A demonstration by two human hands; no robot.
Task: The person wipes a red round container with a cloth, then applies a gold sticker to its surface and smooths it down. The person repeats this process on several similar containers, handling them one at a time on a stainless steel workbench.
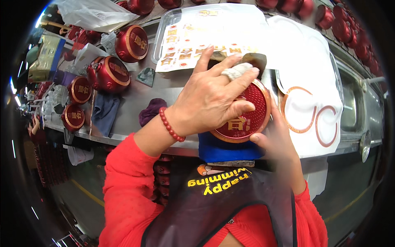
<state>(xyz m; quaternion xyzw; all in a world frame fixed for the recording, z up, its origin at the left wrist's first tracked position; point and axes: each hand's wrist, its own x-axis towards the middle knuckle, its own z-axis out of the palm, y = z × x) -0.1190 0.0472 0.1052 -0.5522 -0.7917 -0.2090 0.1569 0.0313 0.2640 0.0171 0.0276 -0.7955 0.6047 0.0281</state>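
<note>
My left hand (204, 96) reaches over a red drum-shaped container (257, 109) with a dotted face, gold emblem and gold rim. A small wad of white cloth (237, 71) is pinched between its index and middle fingers, near the far rim. My right hand (275, 132), partly blurred, grips the container's right side, thumb on the near rim. The container is tilted with its face up, over a blue cloth (226, 149) at the table's near edge. Past my left fingertips stands a dark olive, curved piece (255, 61); what it belongs to is unclear.
Gold-printed sticker sheets (177, 51) lie on a clear tray at the back. Right of me, a white sheet (306, 142) carries ring-shaped strips (326, 125). More red containers (113, 74), a purple cloth (152, 112) and a grey-blue cloth (105, 113) are at left. A sink (352, 109) is far right.
</note>
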